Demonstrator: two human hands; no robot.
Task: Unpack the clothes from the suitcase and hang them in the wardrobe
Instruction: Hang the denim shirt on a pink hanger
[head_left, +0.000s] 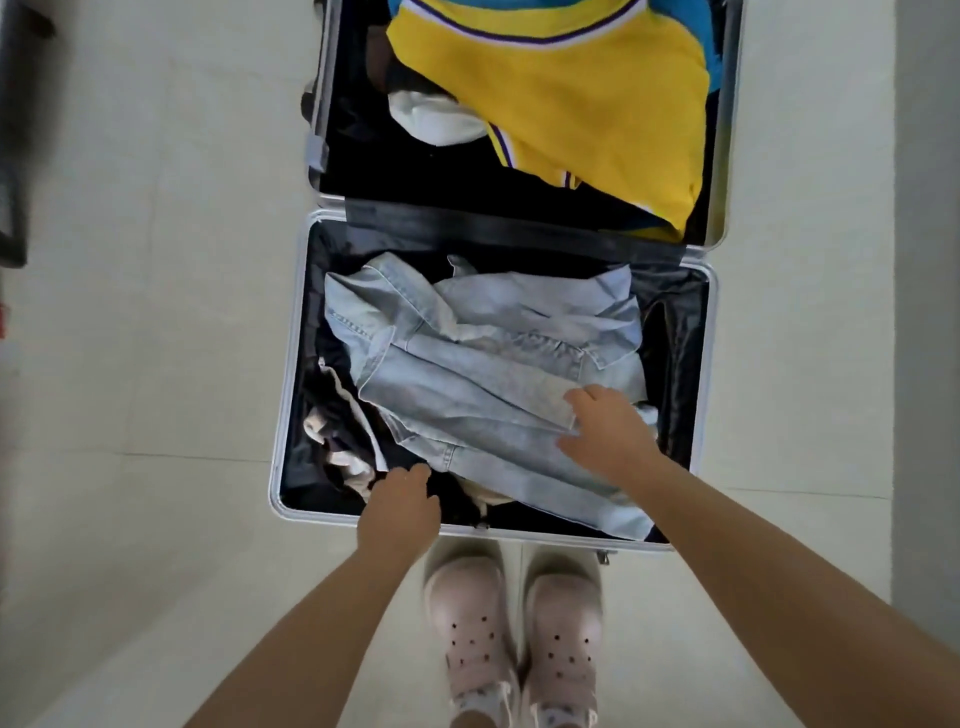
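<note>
A silver-rimmed suitcase (291, 374) lies open flat on the floor in front of me. Its near half holds a crumpled pale denim garment (467, 364) over dark and beige clothes (337, 447). The far half holds a yellow jersey (571, 104) with purple trim, a white piece (431, 119) and something blue at the top. My right hand (608, 431) rests on the denim's right side, fingers spread, the thumb under a fold. My left hand (400, 504) is at the near rim, fingertips touching the dark clothes beside the denim's lower edge.
Pale floor tiles surround the suitcase on all sides. My two feet in pink clogs (514, 639) stand just behind the near rim. A dark piece of furniture (13, 156) sits at the far left edge. A grey wall strip (930, 260) runs along the right.
</note>
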